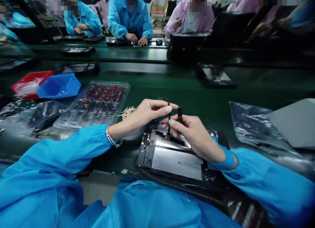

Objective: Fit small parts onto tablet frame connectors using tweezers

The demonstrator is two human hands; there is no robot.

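An opened tablet (172, 160) lies back-side up on the green table in front of me, its silver inner plate showing. My left hand (145, 114) pinches the top end of a thin black flex cable (169, 121) that stands upright over the tablet's upper edge. My right hand (194, 136) rests on the tablet and grips the same cable lower down, with a small black piece (179, 114) sticking up between its fingers. Both arms wear blue sleeves; a metal bracelet sits on my left wrist.
A clear tray (94, 105) of small red and black parts lies to the left, with blue (59, 86) and red (29, 83) bins behind it. Plastic bags (253, 129) lie at right. Several people in blue and pink coats work across the table.
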